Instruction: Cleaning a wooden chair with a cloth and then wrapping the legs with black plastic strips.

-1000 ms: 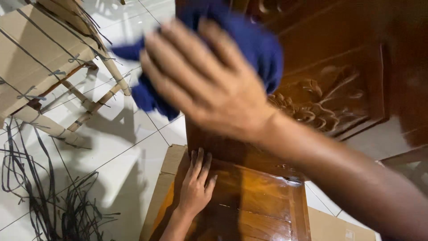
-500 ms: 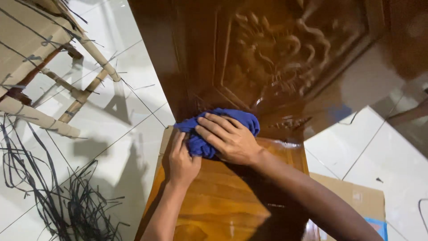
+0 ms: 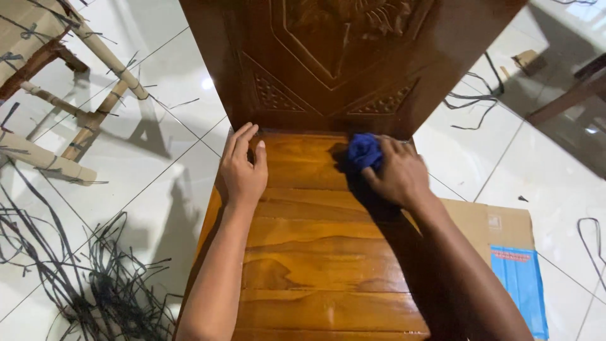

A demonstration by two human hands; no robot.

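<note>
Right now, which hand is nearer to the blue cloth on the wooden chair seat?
Right. The right hand grips the blue cloth at the seat's back edge; the left hand lies flat on the chair seat, apart from the cloth.

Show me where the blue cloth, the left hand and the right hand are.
blue cloth point(image 3: 365, 151), head view, bunched top
left hand point(image 3: 243, 172), head view, back of hand
right hand point(image 3: 398, 177), head view, back of hand
</note>
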